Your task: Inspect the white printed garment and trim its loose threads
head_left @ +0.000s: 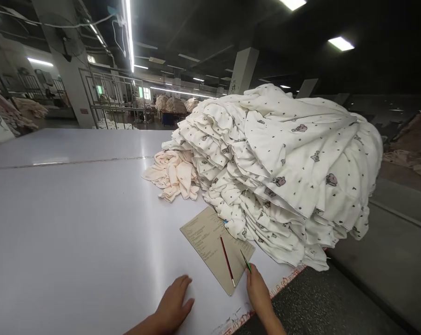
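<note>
My left hand [173, 304] rests flat on the white table [74, 223] near its front edge, fingers apart, holding nothing. My right hand [257, 291] pinches a thin green pen [245, 261] whose tip touches a brown printed card [215, 246]. A red pencil [227, 261] lies loose on that card, just left of the pen. The card's far corner slips under a big heap of white printed garments [283, 172] piled on the table's right side.
A small bundle of peach cloth [173, 174] lies left of the heap. The table's ragged front edge [283, 284] meets a dark floor at right. Metal racks [116, 100], pillars and more fabric piles stand far behind.
</note>
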